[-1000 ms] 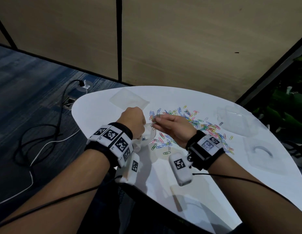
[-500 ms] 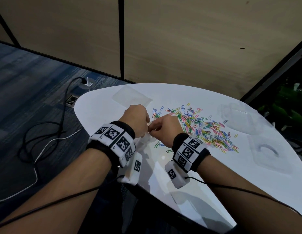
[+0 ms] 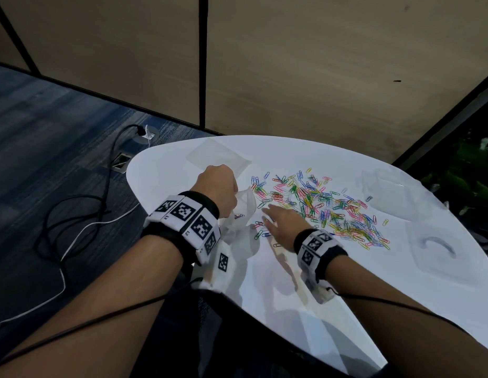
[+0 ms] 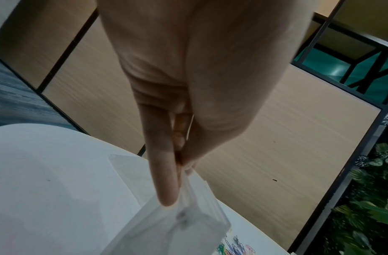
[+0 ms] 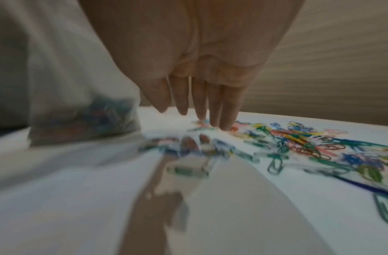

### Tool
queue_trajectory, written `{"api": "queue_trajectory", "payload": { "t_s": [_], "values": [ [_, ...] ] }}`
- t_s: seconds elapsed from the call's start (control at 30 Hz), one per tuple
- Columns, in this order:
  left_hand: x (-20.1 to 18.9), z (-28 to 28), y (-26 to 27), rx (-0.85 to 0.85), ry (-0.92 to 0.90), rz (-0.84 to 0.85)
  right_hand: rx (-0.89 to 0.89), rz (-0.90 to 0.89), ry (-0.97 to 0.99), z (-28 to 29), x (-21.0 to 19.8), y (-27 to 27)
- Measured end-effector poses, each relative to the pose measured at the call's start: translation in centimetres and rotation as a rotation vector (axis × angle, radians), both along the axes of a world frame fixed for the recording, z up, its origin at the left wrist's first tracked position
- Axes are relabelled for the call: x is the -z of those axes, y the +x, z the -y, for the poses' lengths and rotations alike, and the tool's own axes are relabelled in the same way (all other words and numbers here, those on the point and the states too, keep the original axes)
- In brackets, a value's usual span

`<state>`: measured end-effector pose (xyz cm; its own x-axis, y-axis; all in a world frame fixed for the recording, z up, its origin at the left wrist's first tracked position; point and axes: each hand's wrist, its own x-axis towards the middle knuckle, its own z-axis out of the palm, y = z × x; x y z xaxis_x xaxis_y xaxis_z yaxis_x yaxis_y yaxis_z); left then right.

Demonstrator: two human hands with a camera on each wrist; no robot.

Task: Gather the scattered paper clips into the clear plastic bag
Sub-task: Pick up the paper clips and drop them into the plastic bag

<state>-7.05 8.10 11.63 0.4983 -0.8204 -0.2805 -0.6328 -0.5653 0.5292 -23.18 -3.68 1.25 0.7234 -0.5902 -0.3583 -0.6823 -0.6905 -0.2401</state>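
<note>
Coloured paper clips (image 3: 322, 205) (image 5: 297, 143) lie scattered over the middle of the white table (image 3: 292, 282). My left hand (image 3: 217, 186) pinches the rim of the clear plastic bag (image 3: 243, 214) (image 4: 177, 227) between thumb and fingers (image 4: 164, 181) and holds it up just left of the pile. A few clips sit in the bag's bottom (image 5: 105, 113). My right hand (image 3: 281, 221) is flat, fingers (image 5: 201, 101) straight, tips down on the table at the pile's near-left edge, holding nothing.
Another flat clear bag (image 3: 218, 156) lies at the table's far left, behind my left hand. Two clear plastic trays (image 3: 387, 192) (image 3: 439, 249) sit on the right. Cables (image 3: 74, 214) trail on the carpet left of the table. A wall panel stands behind.
My right hand has left the bag's mouth, opened flat and dropped onto the table beside the clips. The left hand keeps pinching the bag, now a little farther back.
</note>
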Motion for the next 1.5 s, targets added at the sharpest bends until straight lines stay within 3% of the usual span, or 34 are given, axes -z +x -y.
{"api": "queue_trajectory", "payload": {
  "t_s": [0.1,0.17,0.27,0.47,0.63,0.7,0.77,0.93,1.03,1.13,1.23,1.33,1.4,1.5],
  "values": [
    [-0.2,0.2,-0.2,0.02,0.006,0.018,-0.321,-0.142,-0.13,-1.8,2.5,-0.4],
    [-0.2,0.4,-0.5,0.033,0.009,0.02,-0.383,-0.134,-0.192,-2.2,3.8,-1.2],
    [-0.1,0.5,-0.7,0.031,0.014,0.011,-0.391,-0.125,-0.266,-1.4,4.8,-3.1],
    [0.0,0.4,-0.6,0.013,0.022,0.005,-0.189,-0.188,-0.261,1.9,6.0,-5.1],
    [0.1,0.7,-0.8,0.02,0.028,0.002,-0.22,-0.002,-0.302,2.4,5.7,-3.7],
    [0.2,0.7,-0.9,0.025,0.032,0.002,-0.183,-0.003,-0.299,2.9,5.2,-3.3],
    [0.2,0.7,-0.9,0.029,0.034,-0.007,-0.06,0.029,-0.276,3.5,4.8,-3.4],
    [0.1,0.8,-1.0,0.04,0.037,0.003,0.513,0.269,-0.024,5.0,2.7,-4.7],
    [0.0,0.9,-1.3,0.054,0.047,-0.01,0.797,0.395,0.256,6.3,2.1,-5.6],
    [0.0,0.9,-1.5,0.059,0.05,-0.002,0.994,0.771,0.65,6.2,0.4,-5.1],
    [-0.1,1.0,-1.6,0.047,0.052,0.0,0.922,1.058,0.971,4.7,-3.5,-3.2],
    [0.0,1.2,-1.7,0.042,0.036,0.0,0.723,1.037,1.132,2.1,-6.3,-1.5],
    [0.2,1.2,-1.8,0.042,0.023,-0.002,0.573,0.944,1.041,0.3,-6.7,-0.5],
    [0.5,1.4,-2.1,0.042,-0.003,-0.02,0.35,0.785,0.68,-1.5,-5.9,0.5]
  ]
}}
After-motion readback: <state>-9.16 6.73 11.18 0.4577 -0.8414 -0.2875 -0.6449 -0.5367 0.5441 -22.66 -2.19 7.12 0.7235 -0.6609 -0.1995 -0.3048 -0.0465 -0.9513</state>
